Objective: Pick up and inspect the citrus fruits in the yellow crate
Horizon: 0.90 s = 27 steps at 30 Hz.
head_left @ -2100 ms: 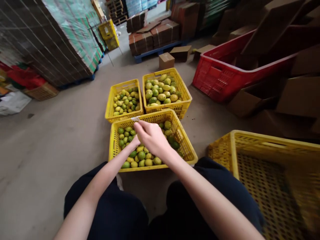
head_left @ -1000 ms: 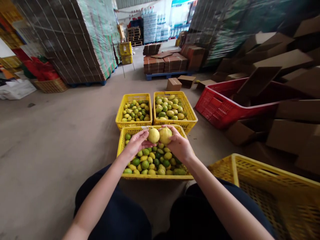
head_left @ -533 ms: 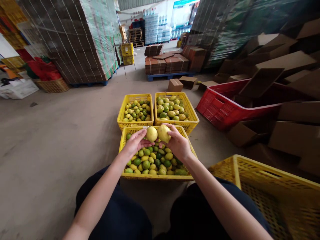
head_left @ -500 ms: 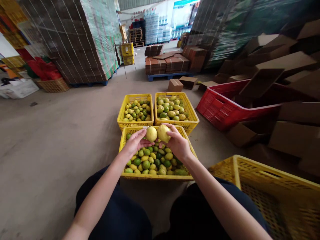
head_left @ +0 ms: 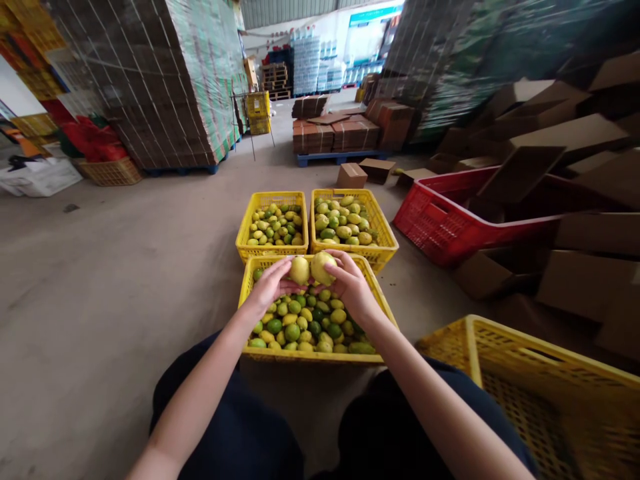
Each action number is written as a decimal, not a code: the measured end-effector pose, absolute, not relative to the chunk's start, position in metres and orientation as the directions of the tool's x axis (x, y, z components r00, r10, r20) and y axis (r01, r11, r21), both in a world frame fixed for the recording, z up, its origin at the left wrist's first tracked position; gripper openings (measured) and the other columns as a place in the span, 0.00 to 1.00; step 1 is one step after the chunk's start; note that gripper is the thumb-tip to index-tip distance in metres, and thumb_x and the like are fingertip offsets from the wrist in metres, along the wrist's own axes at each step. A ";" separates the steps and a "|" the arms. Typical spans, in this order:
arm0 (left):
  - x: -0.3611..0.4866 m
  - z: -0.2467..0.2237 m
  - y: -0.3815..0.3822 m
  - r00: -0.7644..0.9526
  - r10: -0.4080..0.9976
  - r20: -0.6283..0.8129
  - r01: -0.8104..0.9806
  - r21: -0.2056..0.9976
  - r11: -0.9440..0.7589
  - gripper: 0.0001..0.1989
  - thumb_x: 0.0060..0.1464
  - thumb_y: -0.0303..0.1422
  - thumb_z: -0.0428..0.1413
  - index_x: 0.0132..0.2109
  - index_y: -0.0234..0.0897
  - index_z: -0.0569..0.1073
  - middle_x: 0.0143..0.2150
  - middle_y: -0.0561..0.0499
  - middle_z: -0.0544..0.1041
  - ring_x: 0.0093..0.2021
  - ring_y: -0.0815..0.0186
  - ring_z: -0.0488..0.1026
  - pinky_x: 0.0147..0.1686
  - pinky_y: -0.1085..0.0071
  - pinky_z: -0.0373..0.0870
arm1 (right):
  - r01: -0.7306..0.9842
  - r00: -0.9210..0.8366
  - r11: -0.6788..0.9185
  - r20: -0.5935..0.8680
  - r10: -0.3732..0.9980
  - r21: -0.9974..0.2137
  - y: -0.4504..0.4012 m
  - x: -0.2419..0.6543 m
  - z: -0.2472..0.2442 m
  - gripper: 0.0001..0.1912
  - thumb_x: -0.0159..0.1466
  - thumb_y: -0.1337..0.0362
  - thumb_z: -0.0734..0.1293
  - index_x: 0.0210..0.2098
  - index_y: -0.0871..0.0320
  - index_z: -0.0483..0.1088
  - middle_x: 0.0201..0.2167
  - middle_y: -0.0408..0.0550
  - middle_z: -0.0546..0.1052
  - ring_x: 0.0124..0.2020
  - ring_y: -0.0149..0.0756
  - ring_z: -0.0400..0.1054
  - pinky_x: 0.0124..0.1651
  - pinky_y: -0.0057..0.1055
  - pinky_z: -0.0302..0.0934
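Note:
My left hand (head_left: 271,285) is closed on a pale yellow lemon (head_left: 299,271). Beside it, my right hand (head_left: 351,281) grips a slightly larger yellow lemon (head_left: 323,267). The two fruits sit side by side, nearly touching, above the far part of a yellow plastic crate (head_left: 315,357). Green and yellow lemons (head_left: 293,331) fill that crate in front of my knees. Some of the fingers are hidden behind the fruit.
Beyond stand two more yellow crates, the left one (head_left: 271,251) with small lemons, the right one (head_left: 353,251) with larger ones. A red crate (head_left: 430,230) among cardboard boxes (head_left: 590,273) lies right. Another yellow crate (head_left: 540,347) stands by my right knee.
Both hands keep their lemons. The right-hand lemon has shifted slightly left and been turned a little. The whole view has tilted slightly.

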<state>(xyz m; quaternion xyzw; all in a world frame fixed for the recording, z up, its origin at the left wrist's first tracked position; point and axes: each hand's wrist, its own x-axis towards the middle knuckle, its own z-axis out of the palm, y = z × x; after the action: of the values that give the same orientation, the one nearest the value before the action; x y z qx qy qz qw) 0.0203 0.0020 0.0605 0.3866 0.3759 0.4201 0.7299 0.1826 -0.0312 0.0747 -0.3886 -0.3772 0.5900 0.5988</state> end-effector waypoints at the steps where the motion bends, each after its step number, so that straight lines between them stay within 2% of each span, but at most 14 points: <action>1: 0.021 0.061 0.001 0.361 0.906 -0.219 -0.313 0.888 0.339 0.16 0.53 0.34 0.55 0.49 0.35 0.71 0.31 0.46 0.78 0.28 0.64 0.76 0.32 0.68 0.71 | -0.410 0.022 -0.006 -0.017 1.000 -0.912 -0.032 0.181 0.075 0.16 0.50 0.60 0.69 0.37 0.54 0.64 0.34 0.41 0.71 0.26 0.33 0.68 0.24 0.30 0.65; 6: 0.019 0.060 -0.007 0.370 0.914 -0.166 -0.270 0.922 0.277 0.18 0.42 0.30 0.63 0.43 0.36 0.73 0.35 0.47 0.77 0.28 0.66 0.74 0.31 0.70 0.71 | -0.343 0.023 -0.023 -0.033 0.999 -0.939 -0.038 0.174 0.075 0.17 0.50 0.60 0.70 0.38 0.54 0.64 0.34 0.41 0.71 0.29 0.34 0.69 0.26 0.30 0.68; 10: 0.017 0.058 -0.014 0.364 0.910 -0.199 -0.197 0.938 0.284 0.13 0.45 0.35 0.61 0.39 0.36 0.73 0.28 0.50 0.75 0.22 0.68 0.72 0.24 0.73 0.67 | -0.246 0.027 -0.039 -0.047 0.999 -0.968 -0.046 0.170 0.076 0.19 0.48 0.60 0.71 0.38 0.54 0.63 0.32 0.39 0.70 0.29 0.33 0.70 0.26 0.29 0.69; 14: 0.014 0.057 -0.018 0.335 0.920 -0.201 -0.213 0.935 0.282 0.12 0.48 0.38 0.57 0.38 0.36 0.72 0.24 0.52 0.73 0.19 0.68 0.70 0.22 0.72 0.66 | -0.219 0.042 -0.087 -0.098 0.994 -0.972 -0.053 0.169 0.077 0.19 0.46 0.62 0.73 0.36 0.54 0.64 0.30 0.38 0.71 0.27 0.32 0.70 0.23 0.27 0.68; 20: 0.011 0.058 -0.020 0.322 0.931 -0.175 -0.270 0.925 0.267 0.15 0.50 0.42 0.52 0.33 0.33 0.70 0.21 0.50 0.72 0.18 0.70 0.66 0.21 0.74 0.61 | -0.336 0.000 -0.174 -0.185 0.983 -0.926 -0.053 0.176 0.076 0.14 0.47 0.65 0.73 0.31 0.56 0.67 0.27 0.43 0.75 0.25 0.36 0.72 0.25 0.32 0.71; 24: 0.010 0.063 -0.027 0.327 0.923 -0.204 -0.312 0.898 0.309 0.18 0.49 0.44 0.52 0.32 0.30 0.71 0.20 0.50 0.71 0.17 0.72 0.63 0.19 0.76 0.58 | -0.453 -0.073 -0.265 -0.261 0.963 -0.851 -0.045 0.183 0.083 0.06 0.51 0.66 0.70 0.30 0.58 0.71 0.26 0.47 0.78 0.22 0.35 0.73 0.25 0.28 0.70; 27: 0.010 0.068 -0.027 0.279 0.929 -0.242 -0.397 0.852 0.341 0.19 0.50 0.45 0.52 0.31 0.29 0.71 0.17 0.50 0.68 0.16 0.74 0.61 0.17 0.78 0.55 | -0.584 -0.061 -0.268 -0.288 0.956 -0.766 -0.035 0.185 0.089 0.03 0.53 0.67 0.67 0.29 0.59 0.72 0.25 0.47 0.78 0.22 0.34 0.73 0.25 0.26 0.70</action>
<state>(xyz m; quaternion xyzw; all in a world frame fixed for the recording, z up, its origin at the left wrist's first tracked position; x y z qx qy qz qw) 0.0103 -0.0265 0.0677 0.3442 0.3866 0.4594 0.7219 0.1848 -0.0354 0.0894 -0.3974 -0.2337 0.6899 0.5581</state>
